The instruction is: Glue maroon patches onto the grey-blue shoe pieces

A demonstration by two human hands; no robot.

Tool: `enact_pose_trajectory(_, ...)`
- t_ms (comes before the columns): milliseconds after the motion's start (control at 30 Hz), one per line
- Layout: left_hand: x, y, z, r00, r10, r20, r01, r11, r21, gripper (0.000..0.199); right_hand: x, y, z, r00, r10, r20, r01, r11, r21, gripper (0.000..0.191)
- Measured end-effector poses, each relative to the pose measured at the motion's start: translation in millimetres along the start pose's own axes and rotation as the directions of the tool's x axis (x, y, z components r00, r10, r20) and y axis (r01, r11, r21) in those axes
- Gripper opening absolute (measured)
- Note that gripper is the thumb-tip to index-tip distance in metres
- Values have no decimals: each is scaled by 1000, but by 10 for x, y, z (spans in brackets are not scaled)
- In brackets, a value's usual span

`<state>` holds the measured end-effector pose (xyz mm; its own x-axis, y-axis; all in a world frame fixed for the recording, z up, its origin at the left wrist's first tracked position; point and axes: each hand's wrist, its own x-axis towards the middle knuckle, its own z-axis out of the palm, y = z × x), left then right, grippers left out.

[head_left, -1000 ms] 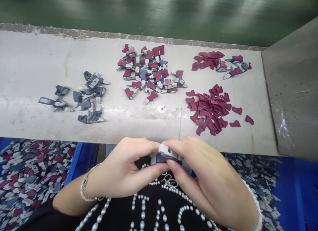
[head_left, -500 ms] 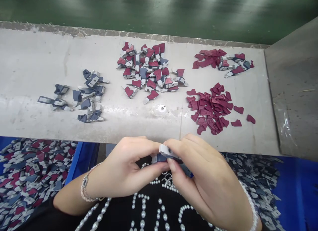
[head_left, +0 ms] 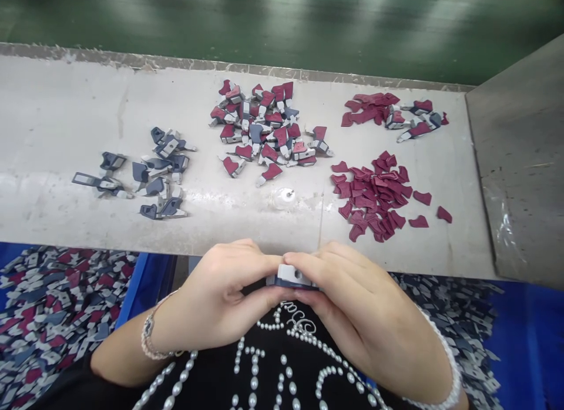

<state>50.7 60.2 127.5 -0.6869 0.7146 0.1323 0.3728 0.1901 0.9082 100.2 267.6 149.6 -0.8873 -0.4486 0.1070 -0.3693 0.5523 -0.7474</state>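
Observation:
Between my two hands is a small grey and dark-blue plastic part [head_left: 291,275], held just in front of the bench edge. The thumb and forefinger of my left hand [head_left: 229,295] pinch its left end. My right hand [head_left: 359,310] pinches the right end the same way, fingertips close to the left ones. Much of the part is covered by the fingers. On the bench beyond lie a pile of maroon plastic pieces [head_left: 374,195], a pile of grey-blue parts with maroon pieces on them [head_left: 264,125], and grey-blue parts without maroon [head_left: 161,166].
A small white round fitting with a pin [head_left: 285,197] sits on the bench [head_left: 247,222]. Below the edge, a blue bin [head_left: 132,286] at left holds mixed parts; another blue bin [head_left: 513,339] at right holds grey-blue ones. A metal wall [head_left: 520,163] closes the right side.
The part has turned so its pale face lies more level between my hands. My right fingers have shifted along it, closer to my left fingertips. The piles look the same.

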Motion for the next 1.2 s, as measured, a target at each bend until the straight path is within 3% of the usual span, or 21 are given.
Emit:
enact_pose_trajectory(100,3,-11,15,1000,5,-29,-4,999,37,12,-6,29,18,999,30,-29,-29,1000,2,25)
enact_pose_trajectory(267,12,-6,-22,991,-130,-3,130,991,23,13,19,56,-15,996,81,39,-87,983,161,27)
enact_pose_trajectory(367,13,7,-31,994,-104,-44,107,992,62,14,34,63,-18,996,75,48,-83,974,209,24)
enact_pose_trajectory(500,18,19,-2,996,-61,-70,67,994,90,10,30,59,28,999,47,13,-48,993,109,21)
enact_pose_trajectory(700,24,17,53,994,-77,-81,83,994,65,10,22,-4,78,1000,-9,23,10,997,-73,32)
enact_pose_trajectory(867,0,7,67,987,-137,-81,139,990,17,13,17,-1,64,1000,14,27,-15,1000,25,32)
enact_pose_trajectory(967,14,-54,-70,975,-212,-71,215,976,36,18,-23,104,8,994,105,3,-104,981,164,38)
enact_pose_trajectory(1033,94,-146,-236,948,-252,-195,277,954,112,20,-50,231,-31,975,221,-13,-214,957,197,41)
enact_pose_trajectory(1133,396,-344,-512,856,-284,-431,408,884,227,35,-22,485,-35,906,423,9,-417,891,181,36)
enact_pose_trajectory(1200,693,-492,-658,853,-315,-416,454,840,297,36,57,651,15,868,496,17,-493,856,157,38)
